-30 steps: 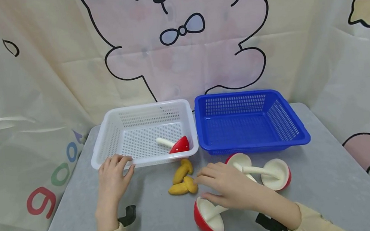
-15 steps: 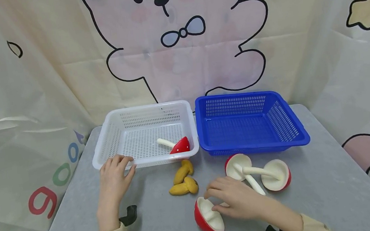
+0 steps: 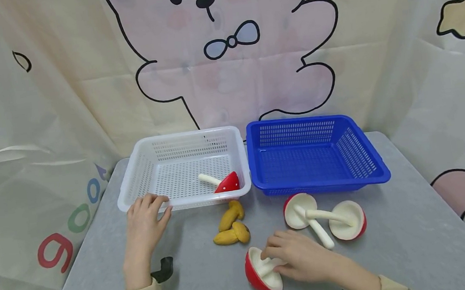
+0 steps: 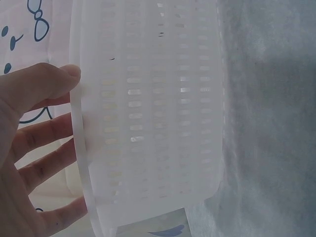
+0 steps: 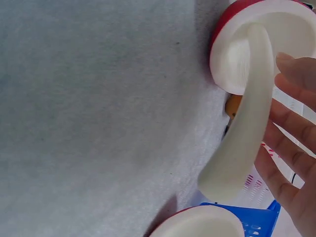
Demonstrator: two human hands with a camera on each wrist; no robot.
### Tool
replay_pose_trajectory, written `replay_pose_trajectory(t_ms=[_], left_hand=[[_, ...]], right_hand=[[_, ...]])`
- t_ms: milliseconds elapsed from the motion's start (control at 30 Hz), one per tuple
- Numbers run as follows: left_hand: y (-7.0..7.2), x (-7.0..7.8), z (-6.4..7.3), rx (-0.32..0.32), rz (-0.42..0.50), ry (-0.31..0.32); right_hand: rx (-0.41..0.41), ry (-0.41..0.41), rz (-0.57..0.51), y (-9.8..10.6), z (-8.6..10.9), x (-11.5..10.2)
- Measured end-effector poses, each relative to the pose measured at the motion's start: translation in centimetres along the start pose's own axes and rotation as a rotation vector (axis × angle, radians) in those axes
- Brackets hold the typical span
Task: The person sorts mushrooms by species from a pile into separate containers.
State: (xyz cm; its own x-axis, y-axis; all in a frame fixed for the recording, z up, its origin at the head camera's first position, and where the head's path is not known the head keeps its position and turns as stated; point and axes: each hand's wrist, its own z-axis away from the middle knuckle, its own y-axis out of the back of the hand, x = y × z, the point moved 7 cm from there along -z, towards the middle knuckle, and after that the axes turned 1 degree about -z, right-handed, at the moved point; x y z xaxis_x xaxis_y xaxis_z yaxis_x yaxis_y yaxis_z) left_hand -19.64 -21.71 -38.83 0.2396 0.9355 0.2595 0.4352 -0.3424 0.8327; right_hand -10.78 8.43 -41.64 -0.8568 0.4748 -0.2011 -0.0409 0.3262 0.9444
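Observation:
My left hand [image 3: 145, 225] is at the front left rim of the white basket [image 3: 208, 199]. In the left wrist view its thumb lies on the near side of the rim and the fingertips pass behind it. A red-capped toy mushroom [image 3: 252, 275] lies on the table, its pale hollow underside turned to the right. My right hand [image 3: 299, 256] reaches round that mushroom's white stem [image 5: 244, 118], thumb and fingers spread apart. In the right wrist view the stem hides some fingertips, and the thumb is just beside it.
Another red-capped mushroom [image 3: 228, 182] lies in the white basket. A blue basket [image 3: 322, 185] stands to its right. Two yellow-brown toy mushrooms [image 3: 231, 235] lie before the white basket. Two red-capped mushrooms [image 3: 344, 220] with crossing stems lie before the blue one. A printed curtain [image 3: 234, 78] hangs behind.
My right hand has moved down from beside the yellow-brown mushrooms to the stem of the nearest red-capped mushroom. My left hand has stayed at the basket rim.

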Motion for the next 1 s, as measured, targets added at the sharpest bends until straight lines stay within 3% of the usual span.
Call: replay_pose_trajectory(t_ms=[1000], left_hand=[[-0.08, -0.06, 0.02, 0.015, 0.003, -0.006]], right_hand=[[0.097, 0.081, 0.035, -0.33, 0.46, 0.00]])
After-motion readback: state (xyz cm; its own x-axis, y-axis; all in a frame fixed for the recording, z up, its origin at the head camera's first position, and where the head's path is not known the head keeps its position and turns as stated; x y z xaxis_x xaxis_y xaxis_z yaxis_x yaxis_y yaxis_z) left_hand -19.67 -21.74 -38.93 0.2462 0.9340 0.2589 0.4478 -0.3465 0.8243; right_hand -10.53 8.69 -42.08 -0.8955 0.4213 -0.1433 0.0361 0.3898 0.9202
